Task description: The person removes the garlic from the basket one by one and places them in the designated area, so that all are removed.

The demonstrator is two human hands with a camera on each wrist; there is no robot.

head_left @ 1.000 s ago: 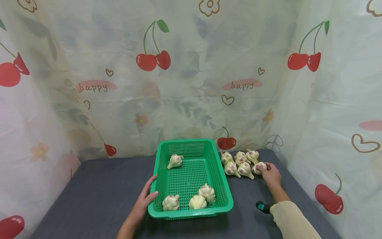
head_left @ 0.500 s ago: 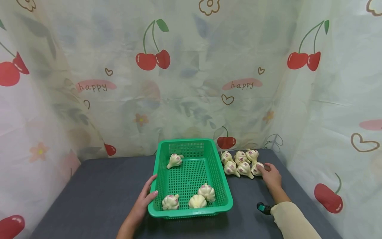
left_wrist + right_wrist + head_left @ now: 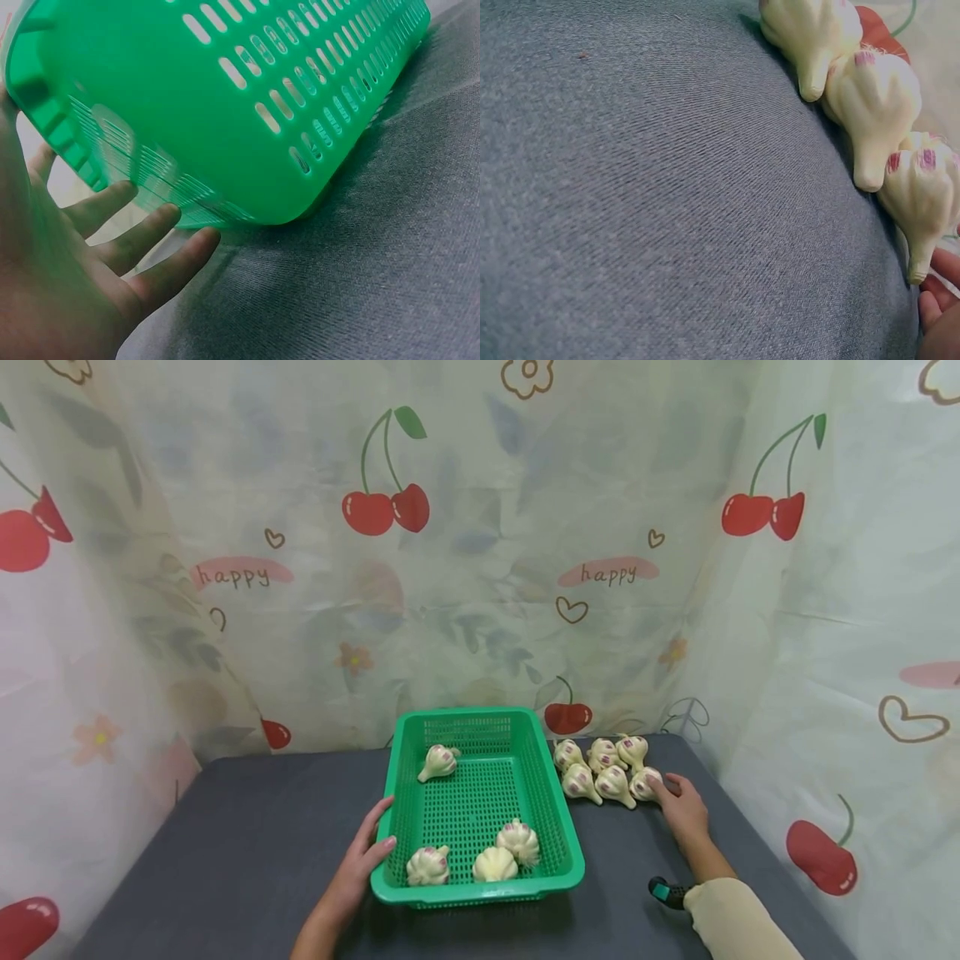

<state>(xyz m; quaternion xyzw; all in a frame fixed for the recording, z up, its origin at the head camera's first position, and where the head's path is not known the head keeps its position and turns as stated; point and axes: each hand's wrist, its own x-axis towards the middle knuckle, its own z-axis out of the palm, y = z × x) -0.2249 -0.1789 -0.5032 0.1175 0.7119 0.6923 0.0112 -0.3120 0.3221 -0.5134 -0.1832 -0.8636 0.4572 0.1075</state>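
Observation:
My left hand (image 3: 354, 868) rests at the near left side of a green plastic basket (image 3: 564, 827), thumb at the rim. In the left wrist view its fingers (image 3: 176, 270) extend loosely along the basket's underside. Inside the basket lie several garlic bulbs, one garlic bulb (image 3: 438, 762) at the far left and the others along the near end. My right hand (image 3: 686, 810) is beside the rightmost front garlic bulb (image 3: 645, 783), fingertips right at it. In the right wrist view that garlic bulb (image 3: 924, 191) sits on the cloth, its stem by the fingers.
More garlic bulbs (image 3: 615, 785) lie close together in two rows right of the basket. A dark grey cloth (image 3: 285, 843) covers the table. A patterned curtain (image 3: 480, 610) hangs behind and at both sides. A black strap with a teal piece (image 3: 667, 892) is at the right wrist.
The rightmost front garlic bulb has shifted slightly left against its neighbours, and my right hand's fingers have loosened from it. My left hand and the basket stay put.

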